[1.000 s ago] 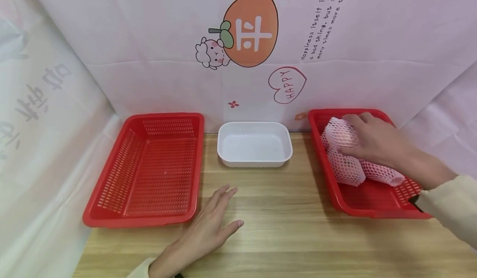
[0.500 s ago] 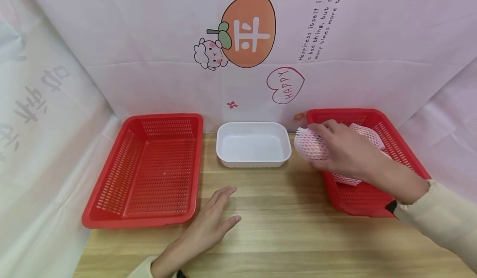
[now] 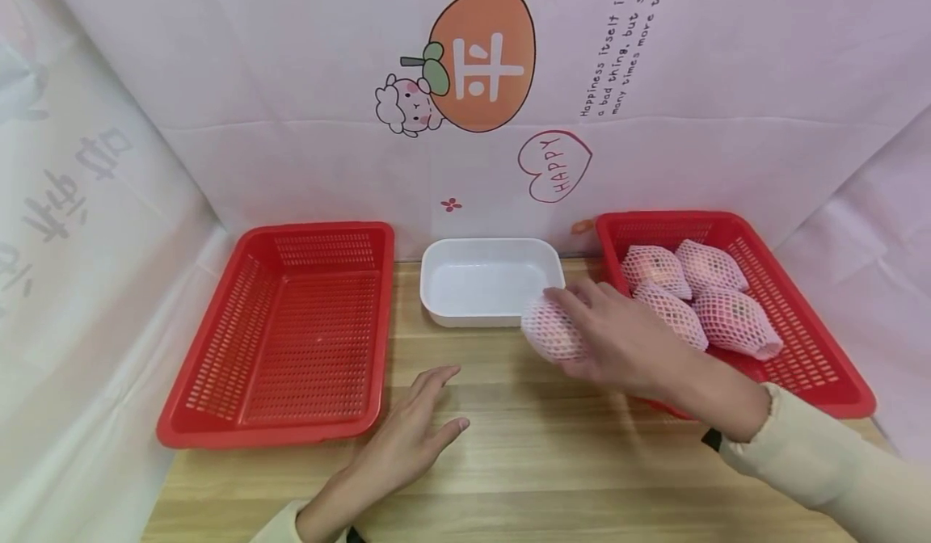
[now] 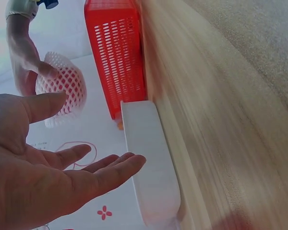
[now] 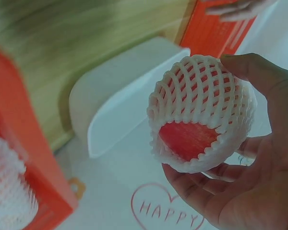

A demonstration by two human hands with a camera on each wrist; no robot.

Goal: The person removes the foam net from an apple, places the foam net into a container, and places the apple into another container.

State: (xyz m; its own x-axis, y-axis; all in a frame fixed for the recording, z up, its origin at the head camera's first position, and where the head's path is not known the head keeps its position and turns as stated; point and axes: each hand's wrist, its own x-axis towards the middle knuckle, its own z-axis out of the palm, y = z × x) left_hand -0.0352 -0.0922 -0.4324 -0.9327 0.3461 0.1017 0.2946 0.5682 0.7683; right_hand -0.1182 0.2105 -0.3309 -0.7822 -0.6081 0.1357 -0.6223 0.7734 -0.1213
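Observation:
My right hand [image 3: 621, 334] grips a red apple [image 3: 549, 331] in a white foam net. It holds the apple in the air, in front of the white tray's right corner. The right wrist view shows the apple's red skin [image 5: 188, 139] bare at the net's opening, with thumb and fingers around the sides. My left hand [image 3: 407, 434] hovers over the wood near the left red basket's front right corner, fingers extended and thumb apart, touching nothing. Several net-wrapped fruits [image 3: 736, 321] lie in the right red basket [image 3: 822, 349].
A shallow white tray [image 3: 493, 284] stands at the back, between the two baskets. The left red basket [image 3: 313, 349] shows a bare slotted bottom. A printed white cloth [image 3: 327, 82] hangs behind and at both sides of the wooden table [image 3: 509, 478].
My right hand has lifted the apple out of the right basket and carried it left toward the white tray. The remaining wrapped fruits are now in sight. My left hand has barely moved.

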